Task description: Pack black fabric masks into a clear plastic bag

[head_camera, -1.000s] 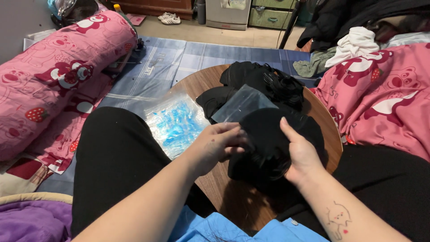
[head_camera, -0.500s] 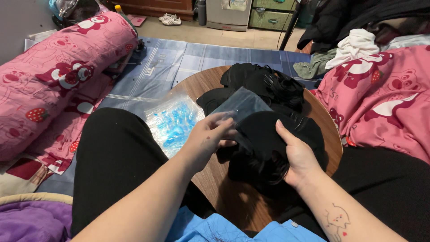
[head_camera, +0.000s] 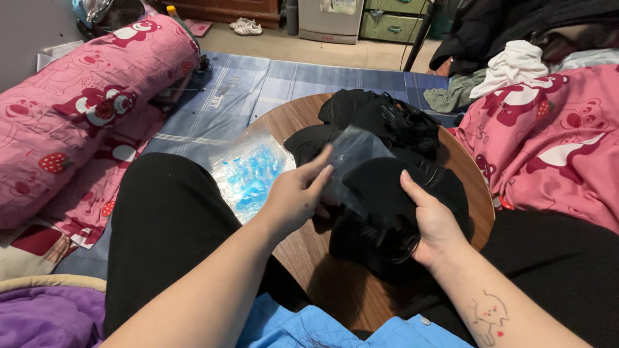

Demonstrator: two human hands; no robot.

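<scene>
A round wooden table (head_camera: 293, 116) stands between my knees and bears a heap of black fabric pieces (head_camera: 380, 122). My left hand (head_camera: 296, 196) pinches the edge of a clear plastic bag (head_camera: 351, 158) that lies over the heap. My right hand (head_camera: 435, 222) presses on a bundle of black fabric (head_camera: 380, 193) at the near side of the table, thumb on top, fingers under it. The bag's mouth sits against that bundle; how far the fabric is inside is unclear.
A stack of clear bags with blue print (head_camera: 248, 174) lies on the table's left edge over my left leg. A pink bolster (head_camera: 71, 109) lies at the left, a pink blanket (head_camera: 554, 142) at the right, a blue mat (head_camera: 258, 80) beyond.
My left hand has moved up and right from the bundle to the clear bag and lifted its edge. My right hand has stayed on the black bundle.
</scene>
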